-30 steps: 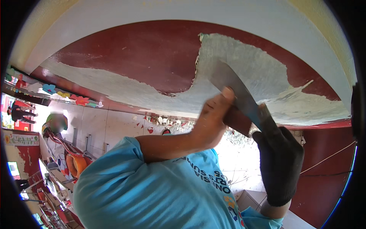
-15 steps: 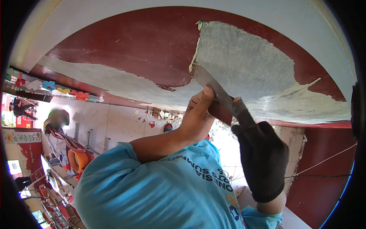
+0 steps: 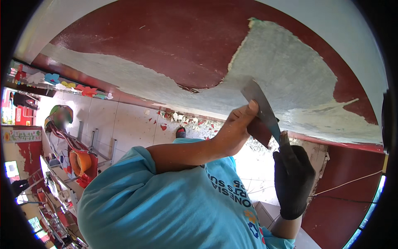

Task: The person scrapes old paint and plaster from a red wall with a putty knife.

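A scraper point(image 3: 265, 108) with a wide grey metal blade lies against the wall, its tip over a bare grey patch point(image 3: 286, 58). My right hand point(image 3: 293, 182), in a black knitted glove, is closed round the handle. My bare left hand point(image 3: 235, 132) grips the blade, its thumb on the near face and the fingers mostly hidden. A dark red flat piece point(image 3: 260, 132) shows between that hand and the blade; whether I hold it I cannot tell. Dark red paint point(image 3: 166, 45) borders the patch with a ragged, lifting edge, just left of the blade tip.
Paint flakes point(image 3: 176, 117) litter the tiled floor point(image 3: 132, 124) along the wall's foot. At left a person point(image 3: 62, 118) is near an orange bucket point(image 3: 83, 162) and metal frames. Paper flowers point(image 3: 86, 91) line the wall. Thin cables point(image 3: 344, 183) cross at right.
The blade tip has come away from the ragged paint edge and now lies over the bare patch. Both hands have shifted right with the scraper, and the view has tilted somewhat.
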Demonstrator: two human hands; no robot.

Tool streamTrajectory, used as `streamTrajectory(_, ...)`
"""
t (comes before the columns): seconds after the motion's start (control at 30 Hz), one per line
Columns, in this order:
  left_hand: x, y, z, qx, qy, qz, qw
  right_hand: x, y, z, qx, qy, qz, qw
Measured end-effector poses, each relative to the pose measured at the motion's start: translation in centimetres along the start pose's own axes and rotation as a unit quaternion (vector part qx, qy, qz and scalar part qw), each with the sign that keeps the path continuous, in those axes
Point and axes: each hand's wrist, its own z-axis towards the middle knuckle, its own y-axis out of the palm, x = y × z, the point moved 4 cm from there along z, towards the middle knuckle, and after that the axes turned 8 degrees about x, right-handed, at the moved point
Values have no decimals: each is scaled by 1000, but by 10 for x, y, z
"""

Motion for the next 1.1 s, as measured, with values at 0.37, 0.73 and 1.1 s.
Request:
streamTrajectory(0.37,1,-28,2,-27,32,61,997,0,20,0,-18,14,57,998)
streamTrajectory(0.73,9,-46,-5,80,45,25,995,-4,41,1,-26,25,74,997)
streamTrajectory(1.1,22,-69,-8,97,44,141,984,1,85,-11,-5,48,106,993)
